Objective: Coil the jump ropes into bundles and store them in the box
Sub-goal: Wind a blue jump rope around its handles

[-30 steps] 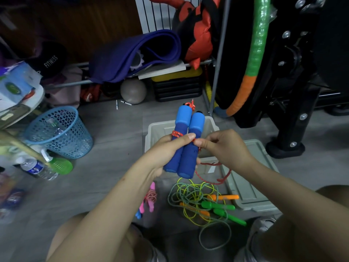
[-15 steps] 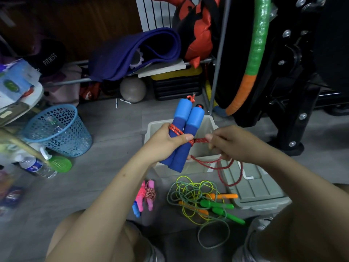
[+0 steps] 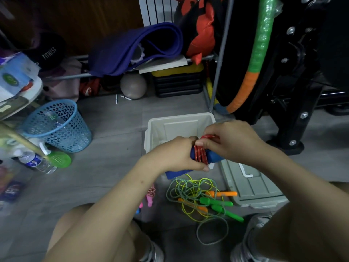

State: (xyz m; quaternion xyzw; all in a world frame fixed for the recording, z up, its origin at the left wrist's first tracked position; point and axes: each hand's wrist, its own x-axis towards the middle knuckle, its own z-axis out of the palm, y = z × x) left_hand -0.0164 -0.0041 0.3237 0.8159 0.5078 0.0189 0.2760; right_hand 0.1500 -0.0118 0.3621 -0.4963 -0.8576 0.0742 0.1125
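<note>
A person crouching on a grey floor grips a pair of blue foam handles [image 3: 200, 159] in the left hand [image 3: 175, 156], fingers curled round them, while the right hand [image 3: 232, 142] pinches the red cord [image 3: 201, 154] wound in tight turns about their middle. The bundle lies roughly level, its long axis running from lower left to upper right, just over the near rim of the open grey box [image 3: 160, 123], which stands directly beyond both hands. What can be seen of the box's interior is bare plastic; the hands hide the near part. Its lid [image 3: 251, 184] lies flat on the floor at the box's right. The wrap looks nearly finished, so the likely next move is a short drop forward into the box, with either hand close enough to make it. On the floor below the hands, a loose tangle of green and yellow ropes [image 3: 190, 193] with green and orange handles awaits coiling; beside it lies a small pink-handled rope [image 3: 150, 195], its cord apparently wound.
</note>
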